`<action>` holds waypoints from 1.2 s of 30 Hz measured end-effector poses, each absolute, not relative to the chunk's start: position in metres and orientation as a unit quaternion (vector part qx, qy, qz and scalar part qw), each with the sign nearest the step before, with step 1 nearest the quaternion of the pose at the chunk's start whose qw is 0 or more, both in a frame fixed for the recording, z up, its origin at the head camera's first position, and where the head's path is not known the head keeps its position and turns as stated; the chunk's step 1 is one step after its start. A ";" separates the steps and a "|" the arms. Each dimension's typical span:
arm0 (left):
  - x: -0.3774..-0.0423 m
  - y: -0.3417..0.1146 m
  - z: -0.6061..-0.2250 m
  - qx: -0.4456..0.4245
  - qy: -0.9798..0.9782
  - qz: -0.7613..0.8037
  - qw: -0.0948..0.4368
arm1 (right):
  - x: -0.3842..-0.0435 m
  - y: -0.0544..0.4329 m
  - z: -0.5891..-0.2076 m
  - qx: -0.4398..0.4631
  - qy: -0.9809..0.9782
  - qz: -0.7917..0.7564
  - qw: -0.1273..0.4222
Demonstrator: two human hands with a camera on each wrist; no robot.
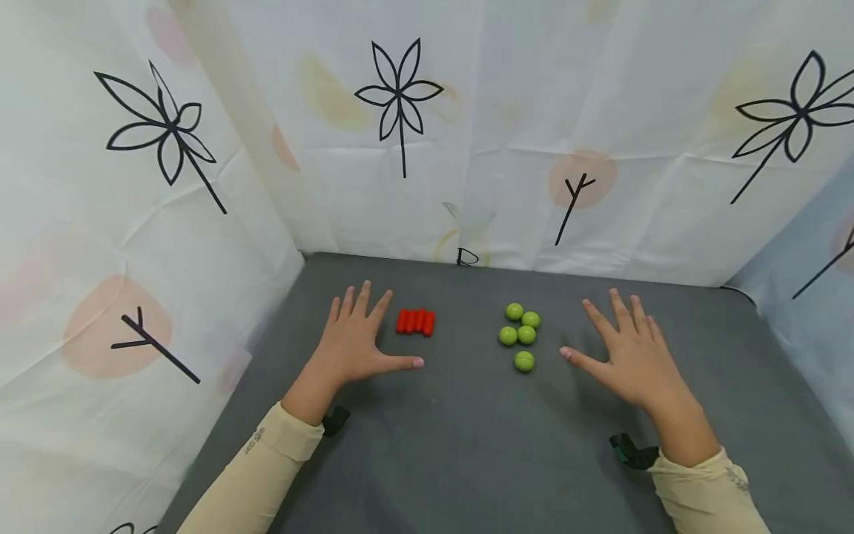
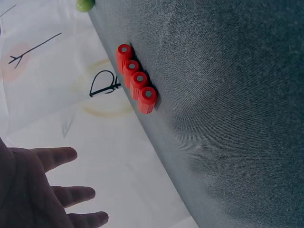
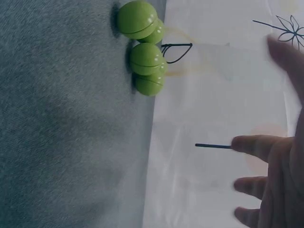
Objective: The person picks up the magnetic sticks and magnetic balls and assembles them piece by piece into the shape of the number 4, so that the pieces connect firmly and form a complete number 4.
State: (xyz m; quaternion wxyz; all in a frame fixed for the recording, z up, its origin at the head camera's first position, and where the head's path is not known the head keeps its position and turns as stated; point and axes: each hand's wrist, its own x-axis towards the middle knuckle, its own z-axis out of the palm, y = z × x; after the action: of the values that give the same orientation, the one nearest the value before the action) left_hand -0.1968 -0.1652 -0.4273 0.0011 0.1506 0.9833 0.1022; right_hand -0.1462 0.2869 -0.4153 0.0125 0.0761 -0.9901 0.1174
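Several small red cylinders [image 1: 410, 322] lie side by side in a row on the grey table. The left wrist view shows ribbed sides on the red cylinders [image 2: 139, 84] and a grey dot on each end. My left hand [image 1: 353, 343] hovers just left of them with spread fingers, holding nothing. Several glossy green balls [image 1: 526, 335] sit in a loose cluster to the right of the cylinders, the nearest ball [image 1: 523, 361] a little apart. Each of the green balls [image 3: 145, 59] seen from the right wrist has a seam line. Right of the balls, my right hand [image 1: 632, 363] is spread and touches nothing.
Dark grey cloth covers the table [image 1: 454, 460]. White fabric walls [image 1: 507, 111] printed with black flowers and twigs stand along its back, left and right sides. A dark wrist camera [image 1: 336, 421] is strapped at the left wrist and another camera [image 1: 632, 451] at the right.
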 end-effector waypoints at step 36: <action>-0.207 -0.142 -0.459 0.151 0.920 0.360 0.040 | -0.141 0.272 -0.457 0.133 -0.943 0.303 0.022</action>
State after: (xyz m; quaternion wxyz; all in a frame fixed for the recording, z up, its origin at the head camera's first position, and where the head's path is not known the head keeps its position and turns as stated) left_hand -0.2066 -0.1420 -0.4592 0.0397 0.1512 0.9197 0.3602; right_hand -0.1411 0.2719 -0.4575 0.0224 0.1326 -0.9435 0.3029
